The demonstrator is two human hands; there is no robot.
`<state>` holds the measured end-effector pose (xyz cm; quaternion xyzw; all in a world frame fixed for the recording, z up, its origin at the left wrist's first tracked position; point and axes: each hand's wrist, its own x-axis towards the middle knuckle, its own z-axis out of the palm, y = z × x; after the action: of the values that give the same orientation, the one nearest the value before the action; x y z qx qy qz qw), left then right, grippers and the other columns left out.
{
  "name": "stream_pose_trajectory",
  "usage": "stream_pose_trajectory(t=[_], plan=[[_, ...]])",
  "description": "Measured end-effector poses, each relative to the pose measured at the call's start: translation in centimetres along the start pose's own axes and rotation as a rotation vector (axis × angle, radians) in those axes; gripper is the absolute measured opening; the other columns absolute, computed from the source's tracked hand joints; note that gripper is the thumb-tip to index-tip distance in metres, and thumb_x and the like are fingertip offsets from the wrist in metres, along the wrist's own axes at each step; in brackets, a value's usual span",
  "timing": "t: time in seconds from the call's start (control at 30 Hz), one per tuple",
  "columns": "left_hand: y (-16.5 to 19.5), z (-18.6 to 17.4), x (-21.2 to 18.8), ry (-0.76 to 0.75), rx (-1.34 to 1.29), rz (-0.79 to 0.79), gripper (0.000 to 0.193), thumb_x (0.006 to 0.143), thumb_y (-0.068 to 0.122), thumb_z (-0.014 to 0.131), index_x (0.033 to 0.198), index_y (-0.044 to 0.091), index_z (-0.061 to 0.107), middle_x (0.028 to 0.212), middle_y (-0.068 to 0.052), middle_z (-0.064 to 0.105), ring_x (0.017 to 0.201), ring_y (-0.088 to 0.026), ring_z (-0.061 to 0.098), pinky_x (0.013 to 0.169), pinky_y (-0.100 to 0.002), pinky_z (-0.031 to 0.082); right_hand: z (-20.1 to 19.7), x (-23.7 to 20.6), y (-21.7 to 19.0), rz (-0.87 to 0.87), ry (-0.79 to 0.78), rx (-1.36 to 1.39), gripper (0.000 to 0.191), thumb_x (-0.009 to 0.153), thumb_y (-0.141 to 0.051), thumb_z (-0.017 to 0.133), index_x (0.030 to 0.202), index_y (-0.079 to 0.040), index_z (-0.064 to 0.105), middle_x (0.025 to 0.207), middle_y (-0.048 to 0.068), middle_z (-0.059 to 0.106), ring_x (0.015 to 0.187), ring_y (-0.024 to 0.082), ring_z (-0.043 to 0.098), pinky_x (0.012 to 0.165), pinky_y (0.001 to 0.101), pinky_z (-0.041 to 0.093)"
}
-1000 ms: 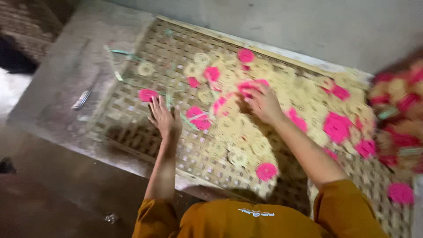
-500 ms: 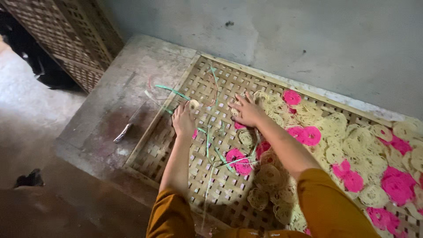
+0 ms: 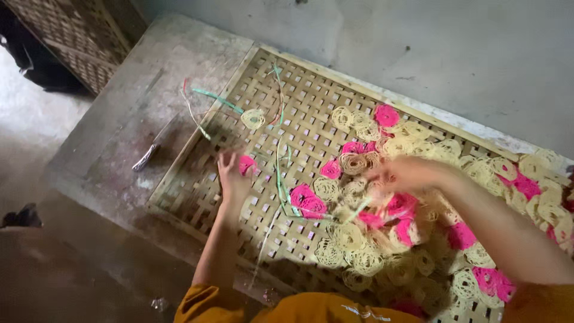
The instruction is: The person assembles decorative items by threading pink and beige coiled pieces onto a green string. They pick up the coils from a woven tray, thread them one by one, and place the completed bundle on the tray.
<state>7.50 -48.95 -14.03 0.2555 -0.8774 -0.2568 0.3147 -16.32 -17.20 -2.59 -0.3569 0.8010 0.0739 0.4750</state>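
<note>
A woven bamboo tray lies on a concrete slab and carries several pale yellow coiled noodle rounds and pink ones. My left hand rests low on the tray's left part, fingers spread, touching a pink round. My right hand is blurred over the pile in the middle; what it holds cannot be made out. Green and pale plastic strings trail across the tray between the hands. One lone yellow round sits further up the tray.
A grey wall runs behind the tray. A small metal object lies on the concrete slab to the left. Another woven tray leans at the top left corner. Orange sleeves fill the bottom edge.
The view has shifted, so the tray sits more to the right. My left hand has dropped back toward me onto a pink round; my right hand has swept right into the pile.
</note>
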Motion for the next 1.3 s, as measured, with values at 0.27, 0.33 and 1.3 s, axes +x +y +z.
stream_pose_trajectory(t=[0.27, 0.33, 1.3], plan=[[1.3, 1.7, 6.9, -0.226, -0.315, -0.26, 0.025, 0.094, 0.01, 0.079, 0.11, -0.005, 0.067, 0.115, -0.026, 0.059, 0.11, -0.043, 0.05, 0.093, -0.052, 0.043, -7.0, 10.4, -3.0, -0.031, 0.698, 0.034, 0.089, 0.079, -0.065, 0.075, 0.156, -0.042, 0.037, 0.166, 0.013, 0.017, 0.15, 0.039, 0.018, 0.119, 0.0584, 0.021], [2.4, 2.9, 9.8, -0.016, -0.044, 0.07, 0.048, 0.079, 0.009, 0.081, 0.123, 0.005, 0.064, 0.136, -0.018, 0.062, 0.129, -0.034, 0.054, 0.109, -0.049, 0.041, -7.2, 10.8, -3.4, 0.021, 0.689, -0.031, 0.09, 0.08, -0.064, 0.076, 0.156, -0.045, 0.032, 0.168, 0.013, 0.005, 0.151, 0.044, 0.006, 0.119, 0.063, 0.011], [22.5, 20.1, 0.5, -0.586, 0.343, 0.053, 0.081, 0.09, 0.051, 0.063, 0.161, 0.03, 0.031, 0.17, -0.016, 0.014, 0.148, -0.056, 0.008, 0.107, -0.078, 0.006, 11.7, -7.0, 31.7, 0.618, 0.849, 0.493, 0.073, 0.091, -0.073, 0.048, 0.157, -0.046, 0.032, 0.171, 0.012, 0.004, 0.156, 0.043, 0.002, 0.123, 0.0659, 0.005]])
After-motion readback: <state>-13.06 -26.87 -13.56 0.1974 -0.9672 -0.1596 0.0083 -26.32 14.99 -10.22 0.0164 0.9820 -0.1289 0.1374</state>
